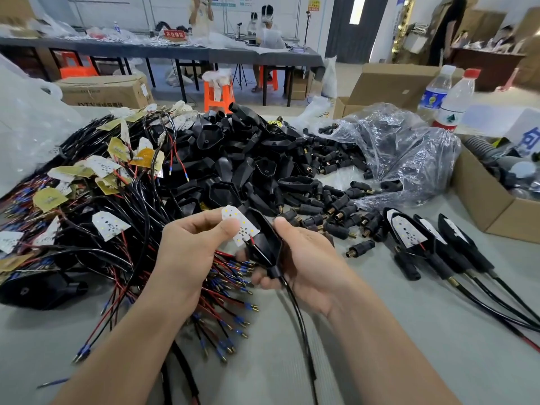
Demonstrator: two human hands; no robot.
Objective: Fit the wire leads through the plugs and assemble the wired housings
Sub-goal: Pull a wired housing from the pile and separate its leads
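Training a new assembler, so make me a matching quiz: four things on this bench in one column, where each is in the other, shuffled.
1 LED board
2 open housing
3 finished housings
4 water bottles

A standing far right
B in the right hand
C pinched by the left hand
D lying in a row on the table

Pairs: 1-C, 2-B, 3-D, 4-A
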